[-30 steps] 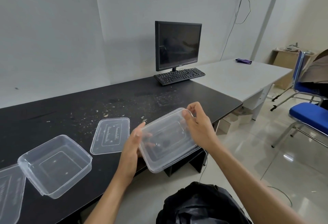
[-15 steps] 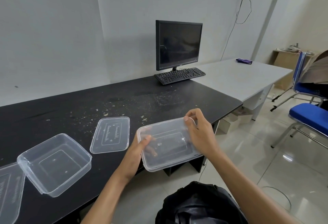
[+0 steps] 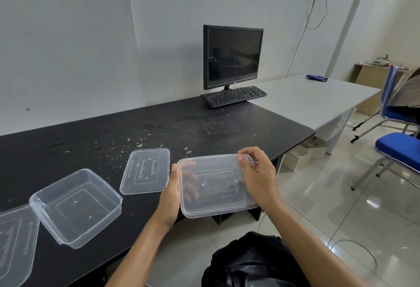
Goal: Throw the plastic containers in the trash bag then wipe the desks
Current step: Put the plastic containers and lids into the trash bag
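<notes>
At the left front edge of the black desk [image 3: 68, 148], a clear lid [image 3: 13, 248] lies flat, partly cut off by the frame. An open clear container [image 3: 75, 207] sits just right of it, its left rim overlapping the lid and its near corner hanging over the desk's front edge. Further right, a second lid [image 3: 146, 170] lies flat on the desktop, apart from the open container and just left of the left hand [image 3: 169, 198].

The left hand grips the left short side of the held container [image 3: 216, 184], thumb up along the rim, fingers underneath and visible through the plastic. The held container is clear and roughly level, in the air over the desk's front edge near its right front corner, between both hands. Faint embossed lettering shows through it; whether a lid is on it can't be told. The right hand [image 3: 256, 177] grasps its far right corner, fingers curled over the rim.

The black trash bag [image 3: 250, 261] is on the floor, below and nearer the camera than the held container, mouth crumpled.

Crumbs [image 3: 204, 127] are scattered across the middle of the desktop. At the back right corner stand a dark monitor [image 3: 233, 55] and a keyboard [image 3: 234, 96]. The white desk [image 3: 306, 104] adjoins on the right, with a purple cloth [image 3: 316, 78] near its back edge. Blue chairs [image 3: 400, 148] stand at far right.
</notes>
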